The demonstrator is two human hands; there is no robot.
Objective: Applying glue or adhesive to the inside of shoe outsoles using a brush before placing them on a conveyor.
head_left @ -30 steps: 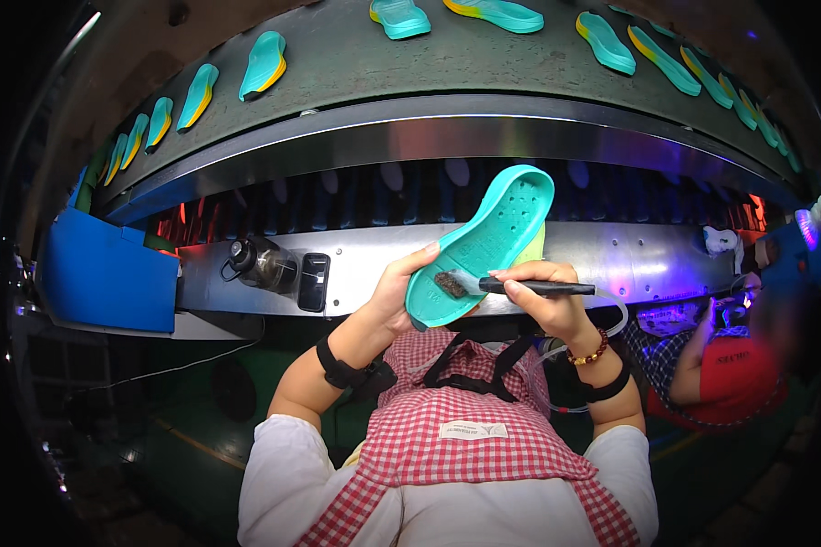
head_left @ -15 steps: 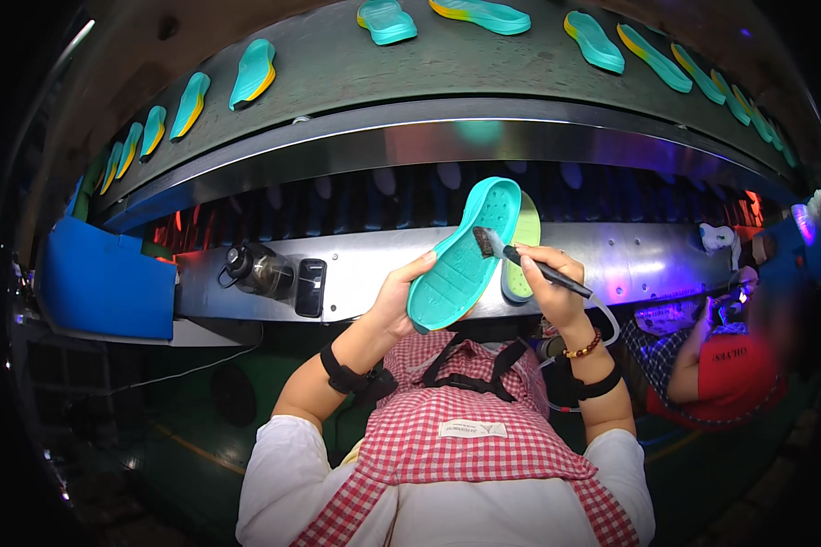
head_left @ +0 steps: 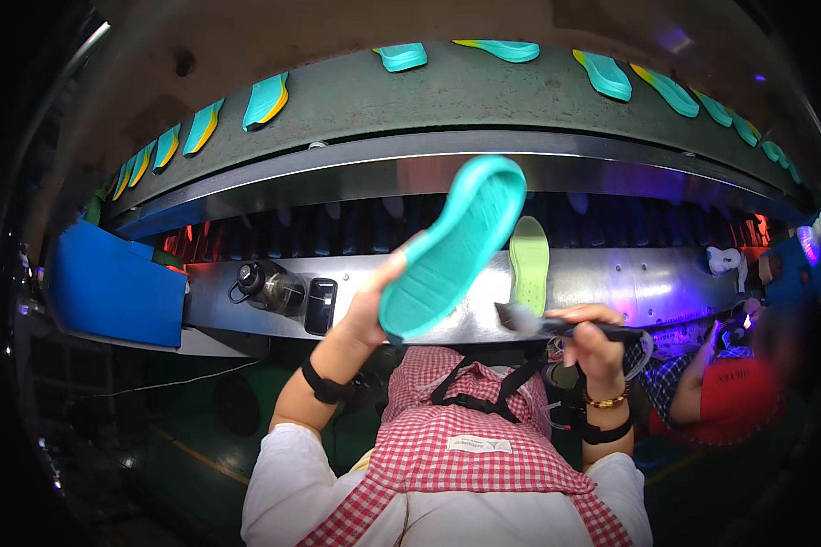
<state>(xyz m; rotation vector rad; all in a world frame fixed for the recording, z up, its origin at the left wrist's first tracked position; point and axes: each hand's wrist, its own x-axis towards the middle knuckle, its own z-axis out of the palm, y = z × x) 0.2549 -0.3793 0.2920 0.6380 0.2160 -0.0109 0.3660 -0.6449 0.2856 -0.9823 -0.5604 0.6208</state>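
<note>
My left hand (head_left: 370, 303) grips a teal shoe sole (head_left: 454, 244) by its lower left edge. The sole is tilted, its hollow side facing me and its far end raised toward the conveyor. In my right hand (head_left: 597, 345) is a black-handled brush (head_left: 522, 319) with a pale tube trailing from its rear end. The dark bristles point left and are apart from the sole. Between the two hands, a light green sole (head_left: 530, 263) lies on the metal ledge (head_left: 611, 290), its upper part over the ledge's far edge.
Across the back runs a dark conveyor belt (head_left: 337, 96) bearing several teal and yellow soles (head_left: 266, 100). A clear bottle (head_left: 269, 288) with a black lid and a phone (head_left: 321, 306) rest left on the ledge. A blue panel (head_left: 114, 284) stands far left; a person in red (head_left: 734, 392) sits right.
The brush has come off the sole and moved down and right with my right hand. My left hand has tilted the sole and shifted it left, uncovering more of the light green sole.
</note>
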